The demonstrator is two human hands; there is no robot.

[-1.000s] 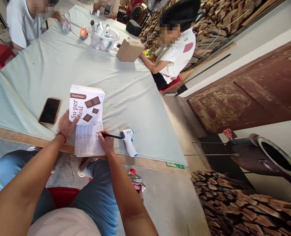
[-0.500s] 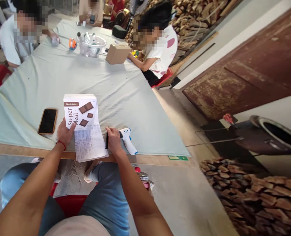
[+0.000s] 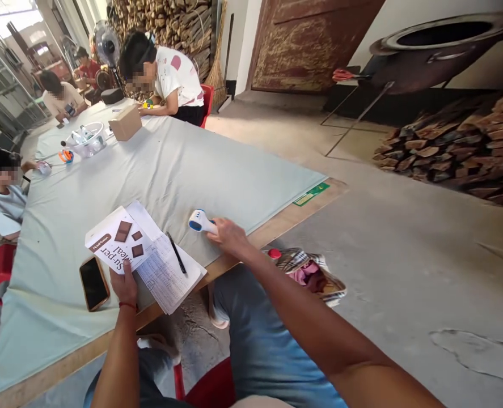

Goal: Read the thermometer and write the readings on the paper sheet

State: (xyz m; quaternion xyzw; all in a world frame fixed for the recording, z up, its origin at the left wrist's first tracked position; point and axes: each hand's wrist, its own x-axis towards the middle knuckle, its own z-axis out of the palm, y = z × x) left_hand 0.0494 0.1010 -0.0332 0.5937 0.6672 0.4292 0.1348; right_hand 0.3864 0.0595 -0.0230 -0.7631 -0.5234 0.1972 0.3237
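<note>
My right hand (image 3: 229, 236) is closed around the handle of a white and blue infrared thermometer (image 3: 201, 221) lying near the table's front edge. A black pen (image 3: 176, 253) lies loose on a handwritten paper sheet (image 3: 166, 275) just left of that hand. My left hand (image 3: 124, 284) rests on the near edge of a white cereal box (image 3: 118, 240) printed with brown squares, which lies partly on the sheet. A dark smartphone (image 3: 93, 283) in a tan case lies on the cloth left of my left hand.
A pale green cloth (image 3: 157, 164) covers the long table. Far along it stand a cardboard box (image 3: 125, 122) and a clear bowl (image 3: 86, 141) of items, with other people seated around. A checked bag (image 3: 308, 273) lies on the floor; firewood (image 3: 459, 144) is stacked right.
My right hand put the pen down on the sheet and took hold of the thermometer. The view has swung to the right; my left hand stays on the box.
</note>
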